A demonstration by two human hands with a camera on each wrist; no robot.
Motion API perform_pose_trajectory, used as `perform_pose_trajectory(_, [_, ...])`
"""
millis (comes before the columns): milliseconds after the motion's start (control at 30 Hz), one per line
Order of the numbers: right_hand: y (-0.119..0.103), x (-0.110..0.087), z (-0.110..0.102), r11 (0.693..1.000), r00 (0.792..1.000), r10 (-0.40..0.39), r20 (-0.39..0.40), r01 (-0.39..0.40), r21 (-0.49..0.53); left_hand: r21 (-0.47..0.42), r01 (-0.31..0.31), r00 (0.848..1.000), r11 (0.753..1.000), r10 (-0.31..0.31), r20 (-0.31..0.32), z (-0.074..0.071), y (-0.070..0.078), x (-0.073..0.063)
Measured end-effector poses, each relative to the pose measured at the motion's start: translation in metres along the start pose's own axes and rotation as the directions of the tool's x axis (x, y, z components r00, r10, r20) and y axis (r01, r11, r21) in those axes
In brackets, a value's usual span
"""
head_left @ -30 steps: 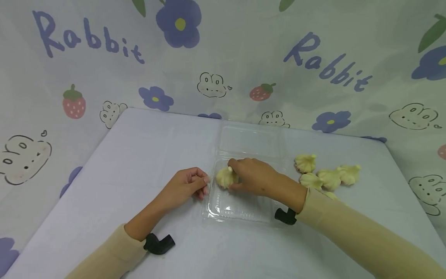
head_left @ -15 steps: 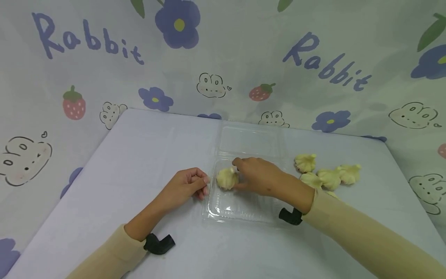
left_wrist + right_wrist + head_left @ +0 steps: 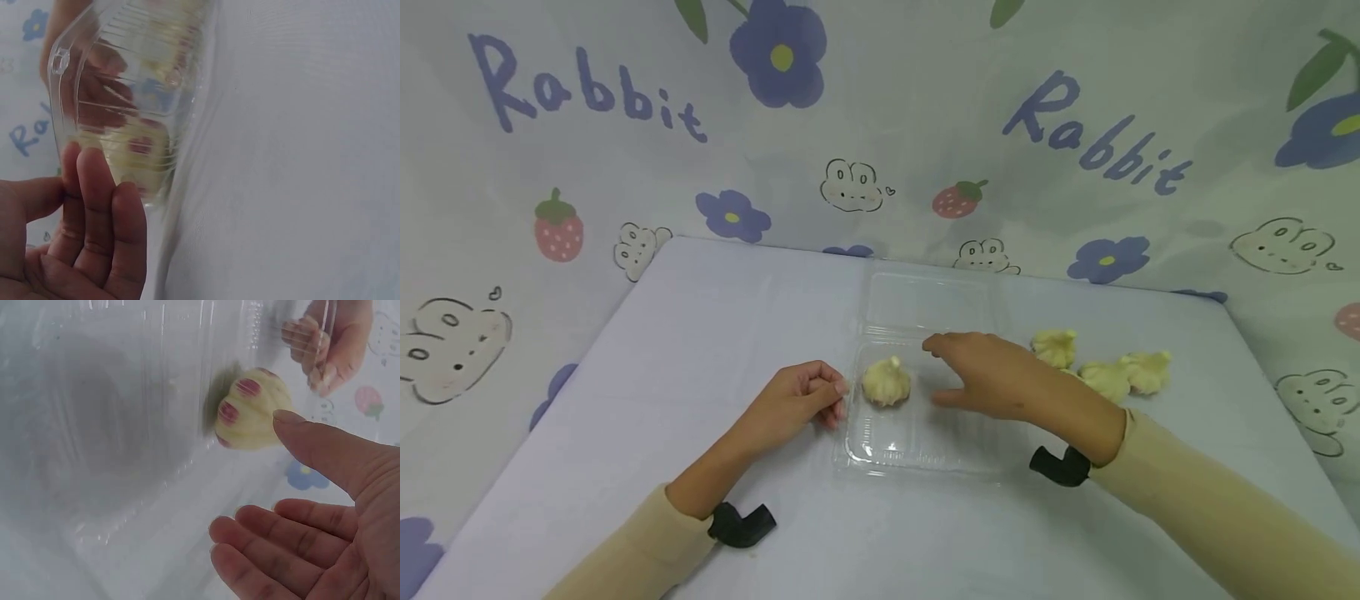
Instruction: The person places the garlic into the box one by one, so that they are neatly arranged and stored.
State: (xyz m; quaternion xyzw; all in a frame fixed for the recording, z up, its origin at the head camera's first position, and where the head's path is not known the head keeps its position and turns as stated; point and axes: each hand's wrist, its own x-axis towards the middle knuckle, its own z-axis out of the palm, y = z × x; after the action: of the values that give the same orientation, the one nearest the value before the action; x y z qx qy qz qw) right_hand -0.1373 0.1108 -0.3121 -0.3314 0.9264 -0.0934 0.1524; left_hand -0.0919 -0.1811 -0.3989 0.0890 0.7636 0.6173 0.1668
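Observation:
A pale yellow garlic bulb (image 3: 886,383) sits at the left side of a clear plastic clamshell box (image 3: 895,457), stem up. Purple-red patches on the underside of the bulb (image 3: 256,415) show in the right wrist view. My right hand (image 3: 992,379) hovers over the box just right of the bulb, thumb and fingers spread apart, holding nothing. At the box's left edge, my left hand (image 3: 796,400) pinches the rim between thumb and forefinger, its other fingers curled. The left wrist view shows the bulb blurred through the box wall (image 3: 56,112).
Several more garlic bulbs (image 3: 1146,372) lie grouped on the white tabletop (image 3: 715,333) right of the box, partly hidden by my right forearm. The box's lid (image 3: 928,300) lies folded back toward the patterned curtain (image 3: 887,108).
My right hand has let go of the garlic bulb and drawn back to the right, its fingers widening. The bulb stays in the box, and my left hand has kept its place.

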Motion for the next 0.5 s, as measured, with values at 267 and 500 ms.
perform_pose_trajectory(267, [0.015, -0.036, -0.017, 1.0, 0.997, 0.017, -0.079, -0.018, -0.015, 0.021, 0.015, 1.0, 1.0, -0.015, -0.02, 0.0, -0.001, 0.0])
perform_pose_trajectory(500, [0.027, -0.068, -0.024, 0.998, 0.991, 0.038, -0.13, -0.043, -0.036, 0.019, 0.009, 1.0, 1.0, -0.008, -0.027, 0.0, 0.0, 0.0])
